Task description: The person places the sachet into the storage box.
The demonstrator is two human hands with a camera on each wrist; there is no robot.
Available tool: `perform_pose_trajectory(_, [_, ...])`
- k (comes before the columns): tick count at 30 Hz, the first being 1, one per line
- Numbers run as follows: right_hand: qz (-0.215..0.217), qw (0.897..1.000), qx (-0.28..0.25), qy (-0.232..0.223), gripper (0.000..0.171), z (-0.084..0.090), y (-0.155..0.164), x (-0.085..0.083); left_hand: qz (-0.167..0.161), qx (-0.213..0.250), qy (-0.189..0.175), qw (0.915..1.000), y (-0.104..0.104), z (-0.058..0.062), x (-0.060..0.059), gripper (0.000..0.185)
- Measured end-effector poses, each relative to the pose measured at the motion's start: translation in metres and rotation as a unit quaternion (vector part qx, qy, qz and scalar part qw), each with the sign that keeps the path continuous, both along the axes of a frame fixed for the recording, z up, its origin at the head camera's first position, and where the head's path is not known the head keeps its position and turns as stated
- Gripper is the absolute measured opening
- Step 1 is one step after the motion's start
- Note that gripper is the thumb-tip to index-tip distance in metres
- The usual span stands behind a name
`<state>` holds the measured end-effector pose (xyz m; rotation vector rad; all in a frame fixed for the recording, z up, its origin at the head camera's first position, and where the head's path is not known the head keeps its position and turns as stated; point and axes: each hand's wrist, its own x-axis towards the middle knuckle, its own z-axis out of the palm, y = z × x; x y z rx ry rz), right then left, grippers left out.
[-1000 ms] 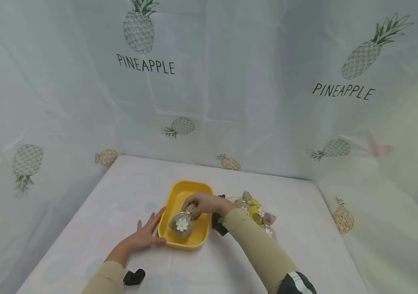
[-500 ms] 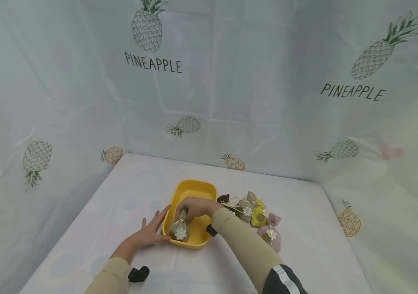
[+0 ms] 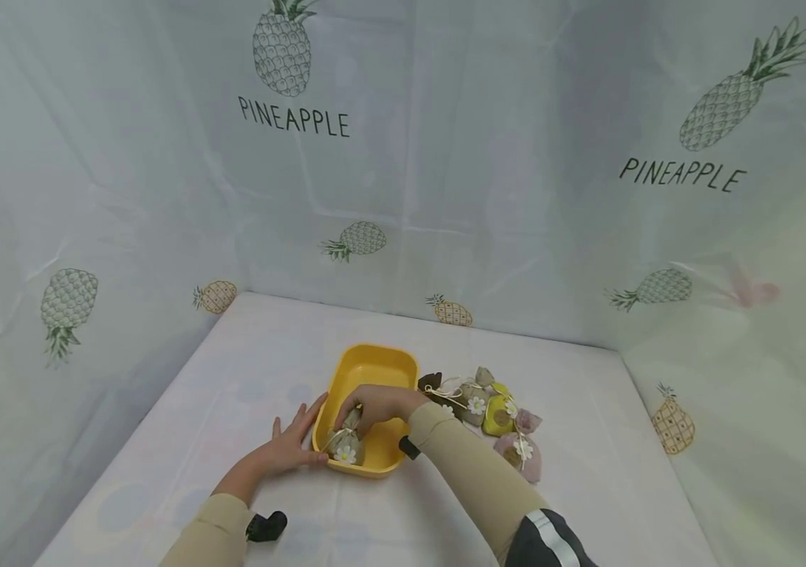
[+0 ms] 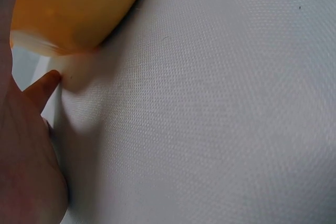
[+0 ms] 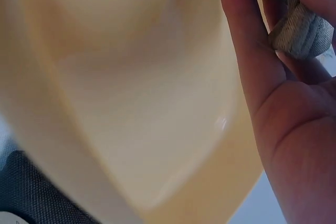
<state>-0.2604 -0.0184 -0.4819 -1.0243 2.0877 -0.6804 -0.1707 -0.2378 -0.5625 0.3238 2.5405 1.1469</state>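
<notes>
A yellow tray (image 3: 375, 364) sits on the white table. Inside its near left corner lies a small burlap pouch (image 3: 343, 446) with a white daisy on it. My right hand (image 3: 373, 405) pinches the pouch's tied neck from above; in the right wrist view the fingers (image 5: 247, 51) curl round the grey fabric (image 5: 294, 30) over the tray floor (image 5: 131, 103). My left hand (image 3: 293, 445) lies flat with straight fingers against the tray's left wall; the left wrist view shows a fingertip (image 4: 44, 85) touching the tray's underside edge (image 4: 73, 9).
Several more little pouches (image 3: 495, 413), brown, yellow and pink, are heaped just right of the tray. A pineapple-print curtain (image 3: 403, 157) walls the table (image 3: 587, 488) at the back and both sides. A dark wrist camera strap (image 3: 266, 524) shows near my left sleeve.
My right hand has lowered the daisy pouch from above the tray's near end down into its near left corner. The left hand has stayed against the tray.
</notes>
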Motion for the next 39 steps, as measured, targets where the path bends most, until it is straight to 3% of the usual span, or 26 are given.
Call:
perform_pose_trajectory(24, [-0.004, 1.0, -0.004, 0.019, 0.045, 0.009, 0.029, -0.006, 0.001, -0.012, 0.001, 0.9999, 0.002, 0.001, 0.0, 0.114])
perform_pose_trajectory(39, [-0.08, 0.996, -0.047, -0.004, 0.054, 0.023, 0.093, -0.009, 0.017, -0.012, -0.007, 0.9998, 0.008, 0.005, 0.001, 0.112])
